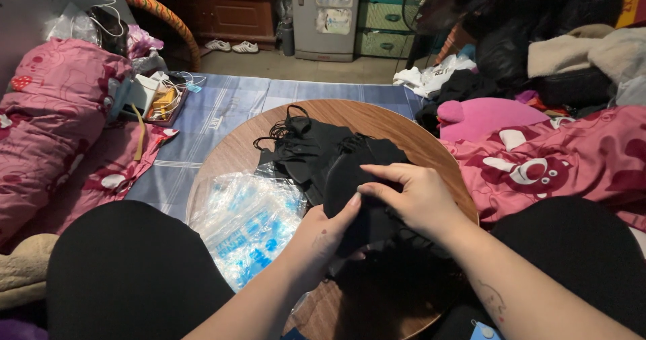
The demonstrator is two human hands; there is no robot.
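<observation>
A pile of black face masks (316,148) with ear loops lies on a round wooden table (377,121). My left hand (323,236) grips the near edge of a stack of black masks (350,178) from below, thumb on top. Over the same stack, my right hand (417,195) pinches its top with the fingertips. A heap of clear plastic bags with blue print (245,219) lies on the table to the left of my hands.
My knees in black fabric (128,273) frame the table. Pink patterned bedding (54,125) lies left and right (572,162). A box of small items (158,98) sits at the far left on a blue sheet (222,108). Clothes (558,51) pile up at the back right.
</observation>
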